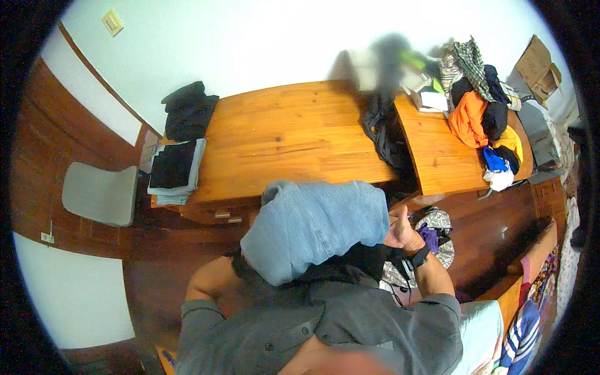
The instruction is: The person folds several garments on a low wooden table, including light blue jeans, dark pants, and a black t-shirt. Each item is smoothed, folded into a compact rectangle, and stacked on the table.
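A bundled light-blue denim garment [318, 225] is held up in front of my chest, close to the camera, over the front edge of the wooden table [281, 136]. My right hand [401, 228], with a dark band at the wrist, touches the garment's right end, palm showing and fingers partly hidden. My left hand lies behind the garment's left part; only the forearm shows. Folded light-blue and black clothes [172, 166] are stacked at the table's left end, with folded black clothes [190, 112] behind them.
A second wooden table [433, 161] at the right bears heaped clothes [468, 117] and a white box [432, 101]. Black fabric [382, 136] hangs at the gap between the tables. A grey chair [98, 192] stands left. A patterned bag [443, 229] lies below at the right.
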### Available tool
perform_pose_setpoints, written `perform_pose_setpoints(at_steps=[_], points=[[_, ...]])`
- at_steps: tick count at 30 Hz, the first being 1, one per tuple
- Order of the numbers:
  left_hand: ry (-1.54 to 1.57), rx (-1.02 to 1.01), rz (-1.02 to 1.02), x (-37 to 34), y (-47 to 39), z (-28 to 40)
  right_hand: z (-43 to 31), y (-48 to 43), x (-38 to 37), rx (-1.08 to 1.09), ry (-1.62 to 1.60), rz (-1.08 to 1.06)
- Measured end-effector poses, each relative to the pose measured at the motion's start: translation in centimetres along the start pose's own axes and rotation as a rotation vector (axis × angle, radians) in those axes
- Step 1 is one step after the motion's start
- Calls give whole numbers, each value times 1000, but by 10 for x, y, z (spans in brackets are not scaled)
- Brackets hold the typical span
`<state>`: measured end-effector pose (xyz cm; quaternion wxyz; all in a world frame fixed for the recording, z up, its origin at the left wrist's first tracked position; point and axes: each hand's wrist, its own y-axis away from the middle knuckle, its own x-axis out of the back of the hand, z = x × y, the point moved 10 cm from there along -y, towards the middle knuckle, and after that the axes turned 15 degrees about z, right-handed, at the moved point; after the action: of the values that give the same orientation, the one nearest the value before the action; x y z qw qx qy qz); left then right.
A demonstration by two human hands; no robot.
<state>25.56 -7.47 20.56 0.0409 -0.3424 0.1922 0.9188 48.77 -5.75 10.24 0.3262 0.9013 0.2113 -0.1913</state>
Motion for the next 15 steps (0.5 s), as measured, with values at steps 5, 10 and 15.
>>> perform_pose_setpoints(at_steps=[5,10,15], points=[[193,110,119,33,-15,-5,-31,6,-29,221,570,-86],[306,322,176,51,-18,-57,-81,4,-48,298,148,-7],[434,520,229,56,-8,-93,-96,-2,-47,211,77,138]])
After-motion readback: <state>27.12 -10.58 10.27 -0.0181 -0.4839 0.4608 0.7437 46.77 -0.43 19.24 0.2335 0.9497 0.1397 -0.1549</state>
